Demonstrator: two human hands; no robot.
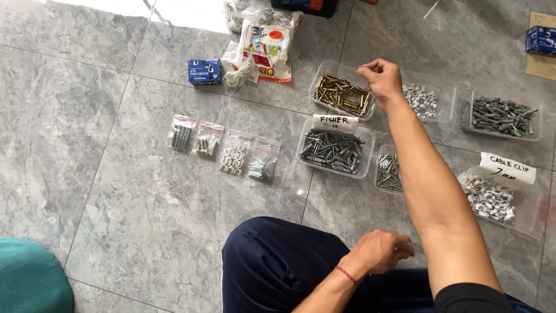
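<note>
Grey marbled tile floor (pixel 116 191) carries clear tubs of screws and plugs (pixel 335 152), four small filled bags (pixel 223 149), a blue box (pixel 204 71)

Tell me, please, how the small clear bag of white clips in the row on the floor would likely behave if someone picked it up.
The bag of white clips would probably flop, being thin plastic film. It is likely light, holding only a few small clips. The glossy film may be a little slippery, and the loose clips would probably slide to the bottom.

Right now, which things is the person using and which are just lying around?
In use:
right hand pinching a thin screw over the tub of brass screws
left hand holding a small clear bag

Lying about:
four filled little bags
blue box
tub of grey plugs
tub of white clips
</note>
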